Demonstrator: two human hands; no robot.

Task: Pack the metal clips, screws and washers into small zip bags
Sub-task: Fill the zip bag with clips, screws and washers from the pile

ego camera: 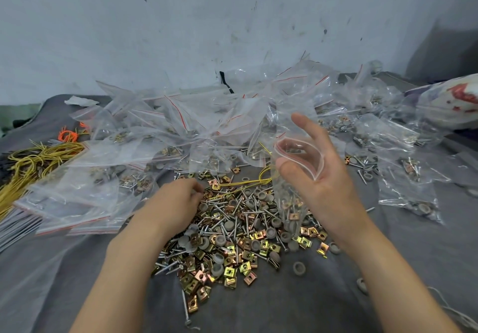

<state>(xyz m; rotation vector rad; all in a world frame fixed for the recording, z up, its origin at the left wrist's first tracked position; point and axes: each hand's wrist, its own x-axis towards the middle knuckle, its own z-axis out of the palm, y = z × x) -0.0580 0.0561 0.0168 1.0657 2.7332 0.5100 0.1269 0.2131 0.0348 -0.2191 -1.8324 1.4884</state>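
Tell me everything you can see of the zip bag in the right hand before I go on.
The zip bag is small, clear, thin plastic with a red strip along its zip. The right hand holds it upright over the loose pile, thumb on one lip and fingers behind the other, so the mouth gapes open. A few screws, clips and grey washers sit in its bottom. Whether it touches the pile cannot be told.

Grey cloth [388,275] bears a heap of clips, screws and washers [232,231] under my fingers [310,130], filled zip bags [181,130] beyond them, yellow cords [31,162] far left.
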